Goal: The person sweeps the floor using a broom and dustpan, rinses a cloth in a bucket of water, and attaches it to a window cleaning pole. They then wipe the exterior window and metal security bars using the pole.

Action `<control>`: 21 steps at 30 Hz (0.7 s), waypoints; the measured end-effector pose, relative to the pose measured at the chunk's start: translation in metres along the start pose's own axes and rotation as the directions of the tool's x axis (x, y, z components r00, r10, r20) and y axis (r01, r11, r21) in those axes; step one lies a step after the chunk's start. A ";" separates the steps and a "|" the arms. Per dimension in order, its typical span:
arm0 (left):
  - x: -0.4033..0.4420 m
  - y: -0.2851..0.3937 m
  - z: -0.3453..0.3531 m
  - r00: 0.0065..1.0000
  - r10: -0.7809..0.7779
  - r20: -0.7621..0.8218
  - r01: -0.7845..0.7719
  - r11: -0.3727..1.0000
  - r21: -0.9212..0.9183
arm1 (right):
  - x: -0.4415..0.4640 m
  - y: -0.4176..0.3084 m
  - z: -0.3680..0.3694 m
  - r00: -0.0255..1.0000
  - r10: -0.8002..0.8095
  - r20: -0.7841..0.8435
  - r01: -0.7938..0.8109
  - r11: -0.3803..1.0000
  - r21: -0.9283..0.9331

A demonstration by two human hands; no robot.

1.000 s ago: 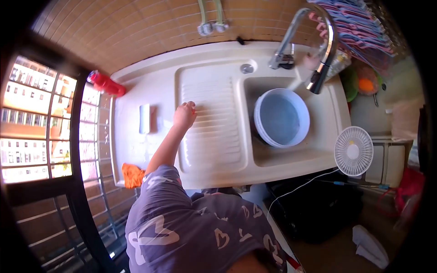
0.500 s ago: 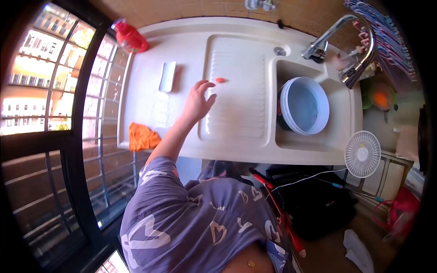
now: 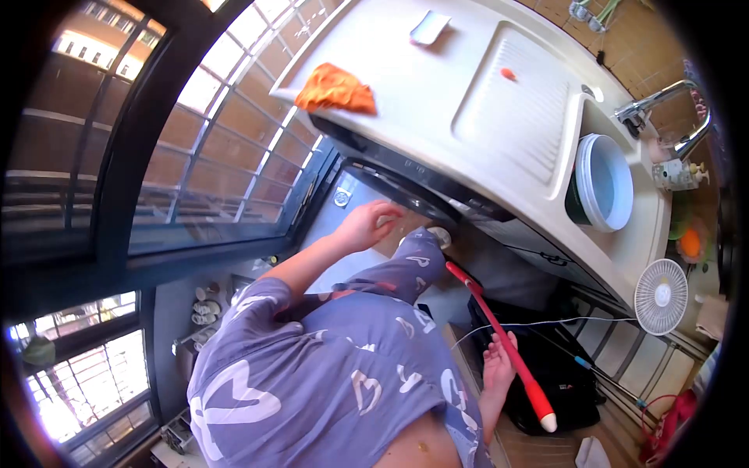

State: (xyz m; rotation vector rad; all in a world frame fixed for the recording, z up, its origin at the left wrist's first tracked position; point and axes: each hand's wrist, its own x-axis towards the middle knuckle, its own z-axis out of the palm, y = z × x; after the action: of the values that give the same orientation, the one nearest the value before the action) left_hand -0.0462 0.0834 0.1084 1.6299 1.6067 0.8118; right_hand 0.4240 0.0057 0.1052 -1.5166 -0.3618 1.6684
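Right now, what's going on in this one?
A person stands at a sink counter. The right hand is at a red pole, its fingers against it, though how firmly they grip is unclear. The left hand is below the counter edge, fingers partly curled, with nothing visible in it. On the counter lie an orange cloth and a small orange piece; a bucket stands in the sink.

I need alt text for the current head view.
A person's right hand touches a red pole, left hand loosely curled before the torso. Beyond, an orange cloth lies on a white counter; a bucket sits in its sink.
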 end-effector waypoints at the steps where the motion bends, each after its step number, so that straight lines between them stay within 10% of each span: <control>1: -0.027 -0.014 0.000 0.993 -0.119 0.016 0.119 0.993 0.013 | -0.004 0.006 0.000 0.995 0.063 0.080 -0.073 0.988 0.136; 7: -0.166 -0.040 -0.029 0.944 -0.314 -0.104 0.316 0.949 0.007 | -0.031 0.050 0.005 0.793 0.514 0.327 -0.610 0.656 0.445; 21: -0.441 -0.129 -0.117 0.464 -0.587 -0.663 0.482 0.796 -0.367 | -0.053 0.097 0.233 0.605 0.766 0.216 -0.585 0.612 -0.532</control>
State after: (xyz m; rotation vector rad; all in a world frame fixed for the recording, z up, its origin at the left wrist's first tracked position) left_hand -0.2308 -0.3522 0.0846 0.5394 2.4010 1.2905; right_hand 0.1678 -0.0202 0.1274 -1.7059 -0.3919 2.7348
